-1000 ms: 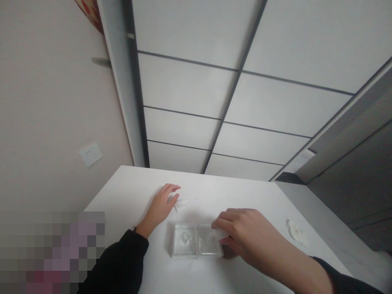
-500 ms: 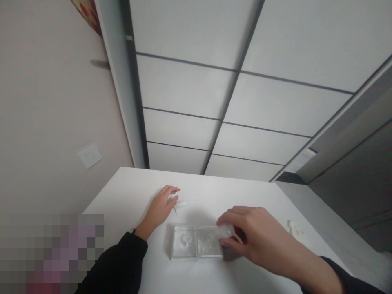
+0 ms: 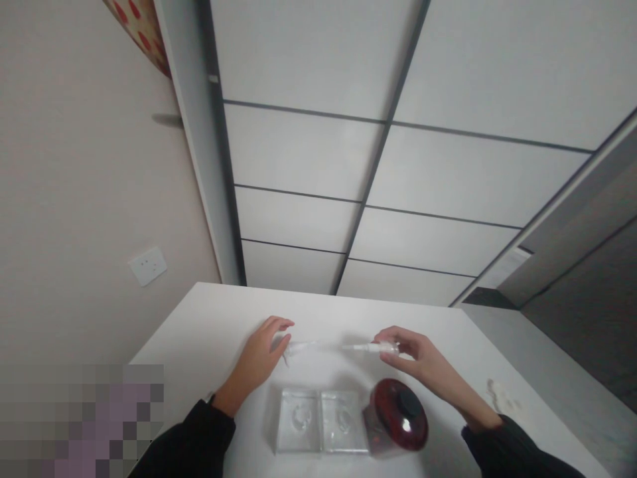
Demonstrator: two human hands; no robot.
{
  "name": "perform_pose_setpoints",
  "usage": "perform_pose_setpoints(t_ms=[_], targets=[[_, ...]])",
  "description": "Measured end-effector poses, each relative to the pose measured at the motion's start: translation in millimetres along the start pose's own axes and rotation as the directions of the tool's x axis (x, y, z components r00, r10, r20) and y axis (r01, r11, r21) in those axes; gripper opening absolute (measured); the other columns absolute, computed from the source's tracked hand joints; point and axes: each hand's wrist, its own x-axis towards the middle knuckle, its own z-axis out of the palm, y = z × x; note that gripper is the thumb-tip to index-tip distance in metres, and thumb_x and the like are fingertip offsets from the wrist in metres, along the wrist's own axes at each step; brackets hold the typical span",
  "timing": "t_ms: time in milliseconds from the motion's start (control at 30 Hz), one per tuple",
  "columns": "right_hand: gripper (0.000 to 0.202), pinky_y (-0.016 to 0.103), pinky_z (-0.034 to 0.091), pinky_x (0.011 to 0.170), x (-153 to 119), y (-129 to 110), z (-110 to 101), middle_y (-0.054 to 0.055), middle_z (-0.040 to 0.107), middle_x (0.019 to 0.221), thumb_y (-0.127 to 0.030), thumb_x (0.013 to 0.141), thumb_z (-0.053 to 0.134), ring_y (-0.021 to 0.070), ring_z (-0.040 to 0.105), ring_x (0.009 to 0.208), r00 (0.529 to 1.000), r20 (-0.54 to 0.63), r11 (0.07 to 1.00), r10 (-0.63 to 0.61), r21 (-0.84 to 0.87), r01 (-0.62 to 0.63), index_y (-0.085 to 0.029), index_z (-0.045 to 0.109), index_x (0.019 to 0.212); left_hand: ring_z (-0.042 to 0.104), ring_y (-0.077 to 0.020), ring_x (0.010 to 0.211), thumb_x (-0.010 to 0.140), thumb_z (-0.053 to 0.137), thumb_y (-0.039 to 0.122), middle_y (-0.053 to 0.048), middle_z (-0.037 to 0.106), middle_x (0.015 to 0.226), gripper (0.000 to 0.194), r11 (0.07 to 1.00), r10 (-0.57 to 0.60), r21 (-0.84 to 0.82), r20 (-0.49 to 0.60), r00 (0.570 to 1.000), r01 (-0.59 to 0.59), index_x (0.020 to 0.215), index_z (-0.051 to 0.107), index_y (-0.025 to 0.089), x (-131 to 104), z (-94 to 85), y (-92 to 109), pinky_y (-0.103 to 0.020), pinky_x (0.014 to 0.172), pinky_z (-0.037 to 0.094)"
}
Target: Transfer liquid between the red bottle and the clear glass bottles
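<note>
"Although the right hand (image 3: 415, 355) covers part of it, can you make out the slim dropper (image 3: 367, 347)?"

"Mostly. Its thick clear end is partly hidden by the fingers, and the thin white end blurs into the tabletop (image 3: 239, 307). I can't tell whether that tip touches the surface."

"Which way does it point?"

"Towards the left hand (image 3: 261, 352). Its long axis runs crosswise, nearly level in the view, beyond the two clear square dishes (image 3: 298, 425)."

"And the fingers?"

"The right thumb and fingers are drawn narrow around the thick end. The left thumb and forefinger stand apart, with a pale pointed piece (image 3: 301, 346) beside them; I can't tell whether they touch it."

"What's nearer the wearer?"

"The dishes, side by side, each with a blurry round shape I can't name. Just beside the right-hand dish is a dark red container (image 3: 401, 415) with a black top, its lower part blurred. A whitish item (image 3: 502, 397) lies past the right forearm, too faint to name."
</note>
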Motion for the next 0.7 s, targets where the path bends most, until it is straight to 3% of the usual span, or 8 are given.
perform_pose_setpoints(t_ms=[100, 267, 400, 700], targets=[[0.057, 0.039, 0.061, 0.077, 13, 38, 30, 0.01, 0.08, 0.1, -0.074, 0.086, 0.074, 0.0241, 0.075, 0.085, 0.999, -0.026, 0.998, 0.03, 0.057, -0.028, -0.018, 0.075, 0.098, 0.077, -0.0276, 0.105, 0.097, 0.058, 0.023, -0.007, 0.078, 0.11, 0.023, 1.0, -0.004, 0.02, 0.001, 1.0, 0.004, 0.113, 0.074, 0.024, 0, -1.1, 1, -0.045, 0.099, 0.062], [0.047, 0.039, 0.059, 0.078, 21, 71, 62, 0.005, 0.078, 0.093, -0.065, 0.092, 0.074, 0.0214, 0.073, 0.081, 0.992, -0.114, 0.998, 0.056, 0.046, -0.051, -0.018, 0.073, 0.095, 0.076, -0.029, 0.111, 0.099, 0.057, 0.028, -0.009, 0.079, 0.114, 0.022, 0.999, -0.009, 0.047, 0.007, 1.0, 0.009, 0.113, 0.073, 0.024, -2, -1.3, -3, -0.047, 0.103, 0.061], [0.038, 0.039, 0.053, 0.069, 19, 76, 66, 0.005, 0.076, 0.084, -0.06, 0.088, 0.075, 0.0228, 0.064, 0.07, 0.973, -0.22, 0.997, 0.063, -0.031, -0.071, -0.022, 0.074, 0.09, 0.076, -0.0293, 0.111, 0.1, 0.057, 0.031, -0.009, 0.08, 0.115, 0.023, 0.997, -0.026, 0.067, 0.032, 0.999, 0.024, 0.115, 0.073, 0.024, -3, -3.2, -5, -0.047, 0.103, 0.062], [0.03, 0.04, 0.055, 0.08, 18, 69, 66, 0.008, 0.079, 0.098, -0.051, 0.095, 0.069, 0.0244, 0.067, 0.08, 0.957, -0.29, 0.999, 0.024, -0.03, -0.034, -0.023, 0.078, 0.103, 0.078, -0.0309, 0.112, 0.102, 0.058, 0.04, -0.008, 0.081, 0.117, 0.026, 0.993, -0.063, 0.105, 0.08, 0.995, 0.055, 0.117, 0.075, 0.027, -2, -7.9, -6, -0.048, 0.104, 0.063]])
